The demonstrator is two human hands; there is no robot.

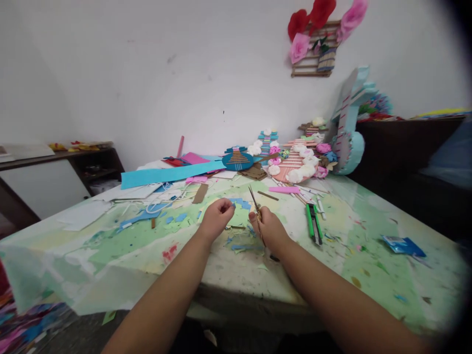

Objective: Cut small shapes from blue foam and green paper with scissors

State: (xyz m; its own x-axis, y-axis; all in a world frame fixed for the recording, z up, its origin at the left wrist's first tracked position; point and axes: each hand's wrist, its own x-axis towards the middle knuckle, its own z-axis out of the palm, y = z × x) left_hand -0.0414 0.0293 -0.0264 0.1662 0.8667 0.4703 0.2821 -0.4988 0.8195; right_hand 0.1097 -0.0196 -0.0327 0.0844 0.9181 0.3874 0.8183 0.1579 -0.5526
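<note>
Gripping the scissors [254, 199] in my right hand [272, 228], I have my fingers wrapped about the handles, and the blades point away from me, above the near middle of the tabletop [230, 273]. Just beside it, my left hand [217, 217] is curled, thumb and fingers drawn together; a speck of blue shows at the fingertips, but I cannot tell whether I am pinching it. Between and beyond my hands lie blue paper scraps [242, 202] and pale green bits. A narrow brown strip [268, 195] lies just past the scissors, with a pink strip [283, 190] behind it. Near my right hand is a green-handled cutter [313, 223], white pens [320, 206] next to it; farther right is a blue packet [403, 246]. Beyond my left hand lies a brown cardboard piece [200, 193]. Toward the back, a long light-blue strip [165, 175] reaches to a dark-blue rounded piece [238, 161], left of several decorated pieces with paper flowers. A tall pale-blue model [346, 142] stands at the back right, below a slatted wooden frame [309, 66] hung with red and pink flowers on the wall.
</note>
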